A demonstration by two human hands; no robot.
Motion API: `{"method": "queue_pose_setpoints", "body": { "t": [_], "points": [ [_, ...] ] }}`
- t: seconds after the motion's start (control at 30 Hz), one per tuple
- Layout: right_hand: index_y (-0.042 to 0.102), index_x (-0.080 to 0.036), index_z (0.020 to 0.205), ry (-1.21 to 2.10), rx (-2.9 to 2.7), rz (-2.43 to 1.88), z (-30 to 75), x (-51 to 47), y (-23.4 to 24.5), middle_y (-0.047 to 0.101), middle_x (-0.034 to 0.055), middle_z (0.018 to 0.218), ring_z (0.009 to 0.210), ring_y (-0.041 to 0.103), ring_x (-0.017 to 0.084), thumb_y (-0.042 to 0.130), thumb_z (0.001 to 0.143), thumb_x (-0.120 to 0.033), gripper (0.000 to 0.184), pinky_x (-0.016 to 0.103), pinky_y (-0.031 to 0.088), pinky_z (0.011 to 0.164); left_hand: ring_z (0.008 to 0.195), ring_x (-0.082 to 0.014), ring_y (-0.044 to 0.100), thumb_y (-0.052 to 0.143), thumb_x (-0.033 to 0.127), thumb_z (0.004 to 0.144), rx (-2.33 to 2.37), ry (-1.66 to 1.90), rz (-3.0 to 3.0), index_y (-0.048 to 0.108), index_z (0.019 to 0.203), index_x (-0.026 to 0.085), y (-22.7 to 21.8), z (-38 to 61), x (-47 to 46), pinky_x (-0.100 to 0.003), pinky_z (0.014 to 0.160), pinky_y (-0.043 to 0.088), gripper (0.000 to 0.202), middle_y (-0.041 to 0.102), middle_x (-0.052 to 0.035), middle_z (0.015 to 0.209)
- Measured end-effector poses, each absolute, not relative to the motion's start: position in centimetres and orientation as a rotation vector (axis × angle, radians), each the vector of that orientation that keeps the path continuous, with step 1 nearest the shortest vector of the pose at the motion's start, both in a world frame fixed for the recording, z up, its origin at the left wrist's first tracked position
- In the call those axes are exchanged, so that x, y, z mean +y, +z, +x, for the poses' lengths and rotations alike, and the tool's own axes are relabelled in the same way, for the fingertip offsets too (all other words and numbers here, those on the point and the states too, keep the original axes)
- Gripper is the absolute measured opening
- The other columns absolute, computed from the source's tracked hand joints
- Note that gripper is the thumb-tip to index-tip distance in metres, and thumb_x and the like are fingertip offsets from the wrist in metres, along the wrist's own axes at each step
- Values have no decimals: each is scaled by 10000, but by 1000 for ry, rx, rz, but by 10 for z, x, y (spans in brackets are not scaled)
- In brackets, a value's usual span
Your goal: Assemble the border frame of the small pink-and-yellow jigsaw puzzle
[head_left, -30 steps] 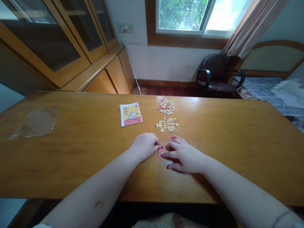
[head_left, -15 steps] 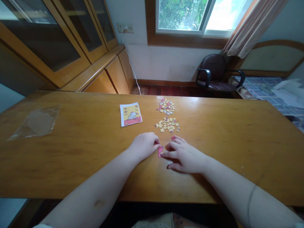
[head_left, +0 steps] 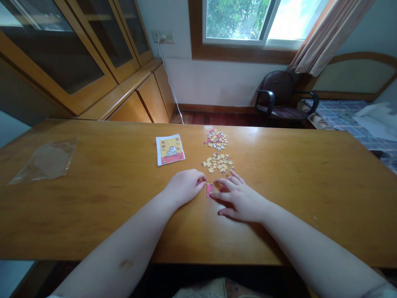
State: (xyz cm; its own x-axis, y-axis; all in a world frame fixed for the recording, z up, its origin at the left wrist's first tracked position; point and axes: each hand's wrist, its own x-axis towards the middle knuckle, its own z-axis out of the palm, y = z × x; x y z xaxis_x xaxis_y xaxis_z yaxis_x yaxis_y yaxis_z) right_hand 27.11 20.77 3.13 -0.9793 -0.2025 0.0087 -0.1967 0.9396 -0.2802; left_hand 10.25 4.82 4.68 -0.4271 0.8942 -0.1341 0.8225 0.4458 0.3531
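Note:
A small strip of joined pink puzzle pieces [head_left: 209, 191] lies flat on the wooden table in front of me. My right hand [head_left: 240, 198] rests over its right side, fingers spread, a fingertip touching the strip. Under that hand's fingers shows a loose dark-pink puzzle piece [head_left: 223, 188]. Just left of the strip, my left hand [head_left: 187, 185] is closed in a pinch, and a bit of pink, seemingly a puzzle piece, shows between its fingers. Beyond both hands lie a scattered pile of yellow puzzle pieces [head_left: 218, 163] and a denser mixed pile of pink and yellow pieces [head_left: 216, 140].
A printed picture sheet [head_left: 170, 150] with a white cartoon animal lies left of the piles. Farther left is a clear plastic bag [head_left: 46, 160]. Past the wooden table [head_left: 108, 207] stand a glass-door cabinet [head_left: 102, 78] and an office chair [head_left: 281, 95].
Both hands and the pink strip have shifted slightly away from me. The left fingers have come off the strip's top edge, and the loose dark-pink piece now sits beneath the right fingers.

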Motion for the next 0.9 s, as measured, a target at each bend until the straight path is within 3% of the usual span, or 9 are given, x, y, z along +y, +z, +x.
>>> {"method": "queue_pose_setpoints", "body": {
  "t": [0.2, 0.37, 0.67, 0.8, 0.9],
  "points": [
    [501, -325, 1390, -442, 3061, -289, 269, 210, 27, 449, 104, 1425, 1262, 379, 310, 609, 824, -559, 622, 588, 113, 1141, 1005, -230, 652, 479, 328, 894, 2432, 330, 1357, 654, 1153, 230, 51, 104, 49, -311, 848, 494, 327, 707, -55, 1131],
    [447, -311, 1430, -499, 3025, -308, 267, 211, 27, 460, 65, 1461, 1250, 394, 305, 562, 843, -595, 662, 600, 59, 1144, 997, -242, 656, 459, 331, 901, 2524, 342, 1242, 654, 1132, 221, 51, 96, 47, -325, 841, 499, 321, 714, -67, 1105],
    [402, -294, 1458, -507, 3012, -329, 264, 213, 23, 436, 78, 1483, 1338, 319, 338, 557, 834, -619, 720, 629, 28, 1133, 973, -234, 659, 441, 339, 899, 2521, 362, 1239, 665, 1097, 233, 48, 93, 48, -315, 817, 494, 317, 723, -54, 1069],
    [452, -281, 1427, -507, 3064, -324, 265, 213, 24, 467, 88, 1453, 1350, 314, 335, 566, 836, -612, 687, 618, 61, 1138, 977, -236, 653, 468, 355, 885, 2481, 337, 1293, 666, 1099, 232, 46, 94, 47, -319, 823, 490, 317, 716, -54, 1081],
    [556, -252, 1332, -508, 3178, -188, 266, 217, 26, 570, 95, 1340, 1278, 412, 293, 563, 877, -531, 535, 586, 108, 1147, 958, -231, 652, 524, 389, 858, 2479, 343, 1337, 667, 1110, 238, 46, 94, 45, -307, 816, 488, 327, 710, -51, 1058]
  ]
}}
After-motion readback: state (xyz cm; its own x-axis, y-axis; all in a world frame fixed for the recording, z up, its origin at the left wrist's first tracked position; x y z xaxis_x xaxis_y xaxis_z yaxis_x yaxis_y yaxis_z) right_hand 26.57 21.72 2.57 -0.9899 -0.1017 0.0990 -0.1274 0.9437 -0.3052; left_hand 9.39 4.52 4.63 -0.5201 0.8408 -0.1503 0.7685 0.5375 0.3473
